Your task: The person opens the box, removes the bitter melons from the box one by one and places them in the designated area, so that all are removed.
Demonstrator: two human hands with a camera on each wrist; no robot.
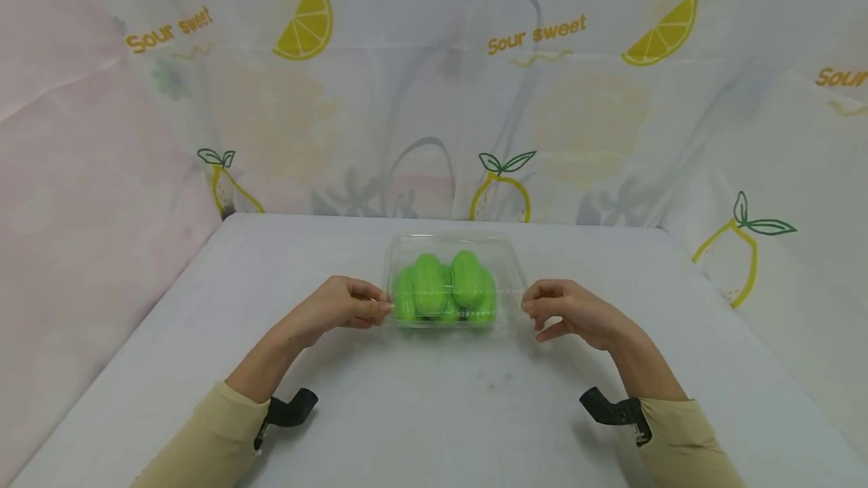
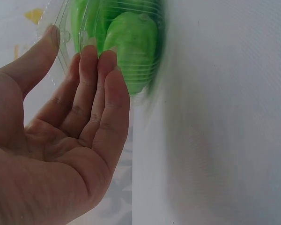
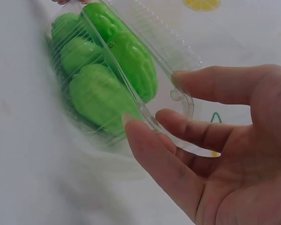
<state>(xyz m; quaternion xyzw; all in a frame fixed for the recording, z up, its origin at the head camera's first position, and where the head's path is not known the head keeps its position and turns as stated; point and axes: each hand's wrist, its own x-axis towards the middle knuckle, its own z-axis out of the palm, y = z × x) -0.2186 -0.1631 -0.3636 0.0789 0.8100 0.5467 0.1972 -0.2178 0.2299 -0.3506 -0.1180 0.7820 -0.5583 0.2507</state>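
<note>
Pinching the box (image 1: 498, 324), my left hand (image 1: 335, 309) half-curled at nine o'clock, right hand (image 1: 579, 313) likewise at three; gourds (image 1: 429, 285) are in, lid (image 3: 171, 56) seems ajar.

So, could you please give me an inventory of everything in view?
Box: 1, clear, on the table between the hands
Vegetables: at least 5 (they overlap), green, inside the box
Table: 1, white, under the box
Patterned cloth: number of pieces unclear, white and pink, behind and beside the table
Lemon slices: 2, yellow, printed high on the cloth
Lemon outlines: 3, yellow with green leaves, printed lower down
Lettering: 3, orange, printed high up, the rightmost cut off
Wrist devices: 2, black, one by each cuff
Sleeves: 2, beige, one on each arm
Left hand: 1, bare, holding the box's left edge
Right hand: 1, bare, at the box's right edge
</note>
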